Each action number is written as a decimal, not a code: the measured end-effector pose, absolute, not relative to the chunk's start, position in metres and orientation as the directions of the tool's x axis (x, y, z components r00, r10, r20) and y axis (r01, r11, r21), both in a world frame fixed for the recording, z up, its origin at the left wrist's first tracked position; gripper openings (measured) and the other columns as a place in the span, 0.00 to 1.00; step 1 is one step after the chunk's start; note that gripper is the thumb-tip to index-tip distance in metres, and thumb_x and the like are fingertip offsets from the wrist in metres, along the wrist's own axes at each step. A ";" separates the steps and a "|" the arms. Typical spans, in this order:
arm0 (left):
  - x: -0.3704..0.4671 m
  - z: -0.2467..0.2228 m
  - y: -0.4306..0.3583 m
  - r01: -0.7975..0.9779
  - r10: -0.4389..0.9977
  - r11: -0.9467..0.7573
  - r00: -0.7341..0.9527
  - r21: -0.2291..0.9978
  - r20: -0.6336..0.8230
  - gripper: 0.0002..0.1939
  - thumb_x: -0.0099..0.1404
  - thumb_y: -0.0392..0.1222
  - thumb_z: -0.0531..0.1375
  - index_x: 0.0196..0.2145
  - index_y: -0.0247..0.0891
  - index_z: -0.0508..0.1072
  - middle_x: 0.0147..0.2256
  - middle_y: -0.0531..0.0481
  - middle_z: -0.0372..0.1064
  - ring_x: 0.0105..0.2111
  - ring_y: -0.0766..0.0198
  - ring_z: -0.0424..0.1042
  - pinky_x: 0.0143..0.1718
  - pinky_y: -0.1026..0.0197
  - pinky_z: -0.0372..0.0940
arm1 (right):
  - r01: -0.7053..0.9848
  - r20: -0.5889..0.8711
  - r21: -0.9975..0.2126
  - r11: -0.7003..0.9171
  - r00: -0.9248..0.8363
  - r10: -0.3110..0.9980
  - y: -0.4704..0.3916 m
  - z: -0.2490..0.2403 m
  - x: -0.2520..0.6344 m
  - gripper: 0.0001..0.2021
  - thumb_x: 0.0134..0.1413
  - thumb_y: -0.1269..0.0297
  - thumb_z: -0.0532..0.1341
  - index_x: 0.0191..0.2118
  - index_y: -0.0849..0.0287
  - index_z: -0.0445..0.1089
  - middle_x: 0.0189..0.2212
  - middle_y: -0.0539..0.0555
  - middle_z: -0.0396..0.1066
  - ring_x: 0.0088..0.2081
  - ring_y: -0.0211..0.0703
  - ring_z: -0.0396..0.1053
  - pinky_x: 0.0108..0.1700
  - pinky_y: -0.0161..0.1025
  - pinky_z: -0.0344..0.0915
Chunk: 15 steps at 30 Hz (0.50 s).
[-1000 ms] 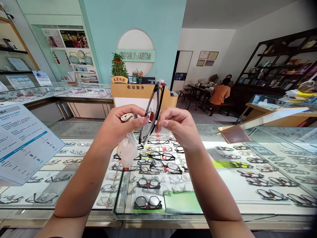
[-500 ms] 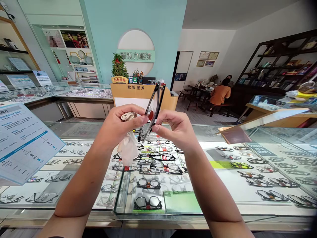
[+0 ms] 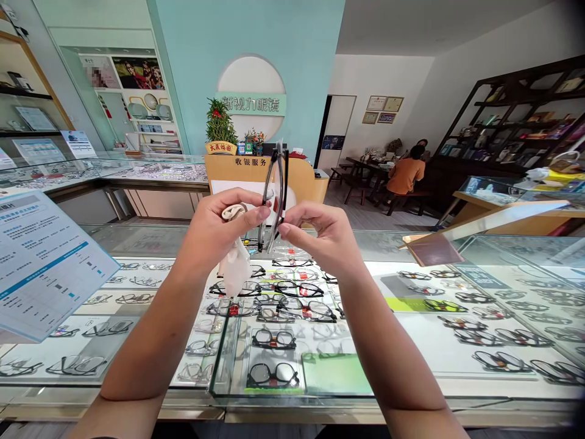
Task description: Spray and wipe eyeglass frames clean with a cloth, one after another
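Observation:
A pair of dark-framed eyeglasses (image 3: 275,192) is held up on edge over the glass counter, a red tag showing between its parts. My left hand (image 3: 223,225) pinches the frame from the left side. Crumpled in that same hand, a pale cloth (image 3: 236,268) hangs down below the fingers. From the right, my right hand (image 3: 322,235) grips the eyeglasses between thumb and forefinger. Fingers hide part of the frame on both sides.
Below my hands, a glass display case (image 3: 219,366) holds rows of eyeglasses. A printed sheet (image 3: 50,268) stands at the left. To the right a slanted panel with a brown base (image 3: 434,249) rests on the glass. Farther back, a wooden cashier desk (image 3: 223,167) and a seated person in orange (image 3: 406,174).
The eyeglasses have turned from a slant to nearly upright and shifted slightly left. Both hands keep their hold, and the cloth has swung a little with my left hand.

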<state>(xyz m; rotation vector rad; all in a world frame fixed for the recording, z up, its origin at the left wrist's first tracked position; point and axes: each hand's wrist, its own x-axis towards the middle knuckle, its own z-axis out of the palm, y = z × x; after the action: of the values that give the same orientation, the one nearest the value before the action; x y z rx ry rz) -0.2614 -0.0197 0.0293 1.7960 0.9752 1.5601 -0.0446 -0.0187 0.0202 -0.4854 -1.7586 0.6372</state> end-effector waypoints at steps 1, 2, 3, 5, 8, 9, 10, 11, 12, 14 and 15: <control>-0.261 0.029 -0.019 0.162 0.813 -0.580 0.053 0.799 0.580 0.19 0.61 0.60 0.76 0.39 0.44 0.86 0.46 0.47 0.86 0.35 0.59 0.77 0.33 0.59 0.69 | 0.008 0.744 -0.638 0.770 -0.252 0.619 -0.018 0.020 -0.044 0.09 0.59 0.62 0.75 0.31 0.56 0.79 0.27 0.48 0.77 0.30 0.37 0.69 0.36 0.37 0.68; -0.262 0.029 -0.019 0.166 0.812 -0.580 0.049 0.797 0.581 0.18 0.61 0.60 0.76 0.40 0.44 0.86 0.46 0.47 0.86 0.34 0.61 0.76 0.32 0.60 0.67 | 0.012 0.750 -0.634 0.773 -0.234 0.619 -0.017 0.020 -0.043 0.09 0.59 0.63 0.75 0.31 0.56 0.78 0.27 0.47 0.76 0.29 0.36 0.69 0.35 0.37 0.68; -0.262 0.029 -0.019 0.172 0.811 -0.581 0.043 0.796 0.583 0.18 0.62 0.60 0.75 0.40 0.44 0.85 0.45 0.47 0.85 0.33 0.62 0.74 0.30 0.60 0.66 | 0.013 0.755 -0.632 0.775 -0.215 0.619 -0.016 0.020 -0.043 0.09 0.60 0.63 0.74 0.31 0.56 0.77 0.26 0.47 0.76 0.28 0.36 0.69 0.33 0.37 0.67; -0.263 0.029 -0.017 0.192 0.804 -0.586 0.020 0.787 0.594 0.18 0.63 0.59 0.75 0.40 0.43 0.85 0.43 0.47 0.85 0.30 0.64 0.71 0.29 0.61 0.64 | 0.011 0.755 -0.640 0.768 -0.176 0.632 -0.015 0.019 -0.041 0.08 0.62 0.63 0.72 0.32 0.55 0.75 0.23 0.46 0.74 0.25 0.35 0.67 0.30 0.36 0.64; -0.264 0.030 -0.015 0.235 0.783 -0.601 -0.016 0.764 0.621 0.18 0.64 0.59 0.74 0.39 0.43 0.84 0.42 0.48 0.85 0.32 0.63 0.73 0.31 0.61 0.65 | 0.012 0.720 -0.689 0.725 -0.105 0.686 -0.014 0.017 -0.039 0.09 0.66 0.59 0.70 0.36 0.54 0.74 0.18 0.44 0.73 0.18 0.33 0.61 0.22 0.36 0.57; -0.264 0.030 -0.014 0.253 0.778 -0.603 -0.023 0.757 0.628 0.17 0.64 0.59 0.74 0.39 0.43 0.84 0.43 0.48 0.85 0.34 0.62 0.74 0.32 0.60 0.66 | 0.018 0.709 -0.702 0.712 -0.074 0.701 -0.014 0.016 -0.039 0.09 0.67 0.58 0.70 0.37 0.54 0.73 0.18 0.44 0.73 0.16 0.33 0.59 0.21 0.36 0.56; -0.264 0.030 -0.014 0.273 0.776 -0.601 -0.026 0.751 0.631 0.17 0.64 0.59 0.73 0.39 0.43 0.84 0.43 0.48 0.85 0.36 0.60 0.76 0.33 0.60 0.67 | 0.027 0.705 -0.707 0.707 -0.040 0.708 -0.013 0.015 -0.038 0.10 0.68 0.56 0.70 0.38 0.54 0.73 0.18 0.44 0.74 0.16 0.33 0.60 0.20 0.36 0.55; -0.264 0.031 -0.014 0.294 0.774 -0.599 -0.027 0.745 0.633 0.16 0.65 0.58 0.73 0.39 0.43 0.84 0.43 0.49 0.85 0.37 0.59 0.77 0.35 0.60 0.68 | 0.041 0.710 -0.704 0.710 -0.005 0.704 -0.013 0.014 -0.038 0.10 0.69 0.55 0.70 0.39 0.53 0.74 0.19 0.44 0.75 0.16 0.33 0.62 0.20 0.36 0.57; -0.264 0.031 -0.013 0.315 0.770 -0.598 -0.027 0.737 0.637 0.15 0.65 0.57 0.73 0.38 0.43 0.84 0.42 0.49 0.85 0.38 0.58 0.78 0.36 0.59 0.69 | 0.060 0.722 -0.691 0.720 0.029 0.691 -0.012 0.013 -0.037 0.11 0.69 0.54 0.70 0.40 0.53 0.74 0.21 0.45 0.76 0.17 0.35 0.65 0.20 0.36 0.59; -0.265 0.031 -0.013 0.347 0.764 -0.599 -0.021 0.722 0.644 0.15 0.65 0.57 0.72 0.38 0.43 0.84 0.42 0.49 0.85 0.40 0.57 0.78 0.39 0.58 0.69 | 0.118 0.758 -0.652 0.749 0.094 0.645 -0.009 0.011 -0.035 0.11 0.69 0.52 0.71 0.41 0.53 0.74 0.24 0.47 0.77 0.21 0.37 0.72 0.22 0.36 0.63; -0.265 0.030 -0.014 0.357 0.762 -0.601 -0.015 0.716 0.647 0.16 0.65 0.58 0.73 0.38 0.43 0.84 0.41 0.49 0.85 0.40 0.56 0.78 0.39 0.58 0.69 | 0.153 0.777 -0.630 0.762 0.123 0.618 -0.007 0.011 -0.035 0.11 0.70 0.52 0.70 0.41 0.53 0.74 0.25 0.48 0.78 0.24 0.39 0.74 0.23 0.37 0.65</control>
<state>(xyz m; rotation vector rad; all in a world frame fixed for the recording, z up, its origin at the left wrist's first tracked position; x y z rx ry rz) -0.2647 -0.0135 0.0305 1.9269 1.1663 1.6480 -0.0347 -0.0074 0.0108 -0.6743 -1.4335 0.3786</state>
